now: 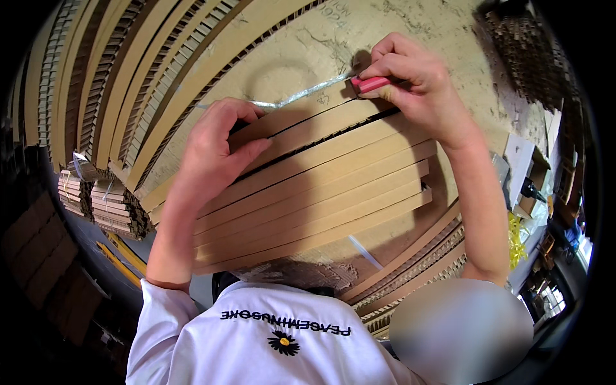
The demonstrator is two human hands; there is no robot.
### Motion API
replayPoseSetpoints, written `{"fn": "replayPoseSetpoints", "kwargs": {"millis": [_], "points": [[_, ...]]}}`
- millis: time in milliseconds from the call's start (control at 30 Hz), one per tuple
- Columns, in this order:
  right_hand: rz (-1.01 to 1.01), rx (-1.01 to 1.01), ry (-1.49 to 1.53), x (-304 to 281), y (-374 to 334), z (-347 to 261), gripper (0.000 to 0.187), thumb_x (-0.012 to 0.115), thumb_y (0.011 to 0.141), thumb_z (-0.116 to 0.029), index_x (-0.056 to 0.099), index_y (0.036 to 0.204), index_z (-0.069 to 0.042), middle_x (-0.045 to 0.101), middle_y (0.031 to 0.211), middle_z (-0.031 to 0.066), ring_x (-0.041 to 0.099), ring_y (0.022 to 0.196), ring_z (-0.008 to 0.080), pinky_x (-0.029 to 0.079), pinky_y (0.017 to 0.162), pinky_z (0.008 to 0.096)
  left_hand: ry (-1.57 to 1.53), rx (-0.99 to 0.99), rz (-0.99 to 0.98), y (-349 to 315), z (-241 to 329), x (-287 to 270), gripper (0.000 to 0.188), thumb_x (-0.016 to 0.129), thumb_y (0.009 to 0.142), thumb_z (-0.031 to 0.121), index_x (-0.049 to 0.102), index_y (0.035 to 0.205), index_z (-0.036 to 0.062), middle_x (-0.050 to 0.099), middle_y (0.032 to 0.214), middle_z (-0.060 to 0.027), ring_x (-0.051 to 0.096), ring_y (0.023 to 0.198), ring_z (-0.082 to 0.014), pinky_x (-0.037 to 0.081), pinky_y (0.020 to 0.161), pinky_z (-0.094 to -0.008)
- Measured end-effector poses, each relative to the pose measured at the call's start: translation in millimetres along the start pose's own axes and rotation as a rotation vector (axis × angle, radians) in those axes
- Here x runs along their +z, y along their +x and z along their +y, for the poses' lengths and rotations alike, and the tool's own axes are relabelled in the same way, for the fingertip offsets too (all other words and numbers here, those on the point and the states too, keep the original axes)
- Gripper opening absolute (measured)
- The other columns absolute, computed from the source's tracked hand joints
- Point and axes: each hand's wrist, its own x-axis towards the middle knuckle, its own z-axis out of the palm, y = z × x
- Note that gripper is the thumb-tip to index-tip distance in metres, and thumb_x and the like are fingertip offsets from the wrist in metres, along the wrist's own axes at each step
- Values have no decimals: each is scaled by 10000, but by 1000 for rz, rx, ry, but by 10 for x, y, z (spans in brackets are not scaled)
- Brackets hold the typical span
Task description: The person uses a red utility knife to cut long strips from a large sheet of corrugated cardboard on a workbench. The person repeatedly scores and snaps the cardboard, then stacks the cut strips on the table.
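My left hand [221,144] grips the far strip of a row of cardboard strips [314,183], its thumb on the near side and its fingers curled over the far edge. In my right hand [414,80] is a small red-handled tool [373,84], pinched between thumb and fingers. The tool's tip lies close to the far strip's right end; its exact kind is hard to make out. A shiny, whitish plastic strap [308,92] runs along the far side of the strips, between my hands.
Long slatted cardboard pieces [122,83] stand in rows at the left of the worktable [276,64]. Tied bundles [115,205] lie beyond its left edge. More cardboard strips [410,256] are at the near right, and yellow strapping [516,237] hangs farther right.
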Motion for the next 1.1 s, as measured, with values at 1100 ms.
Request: {"fn": "replayPoseSetpoints", "kwargs": {"millis": [1100], "points": [[97,147,92,194,-417,-286,200,786,776,53,745,956,-22,669,975,57,651,873,179,522,742,282,195,144,192,-371,108,215,298,798,803,42,666,1069,9,644,1059,-136,627,970,-322,534,808,-398]]}}
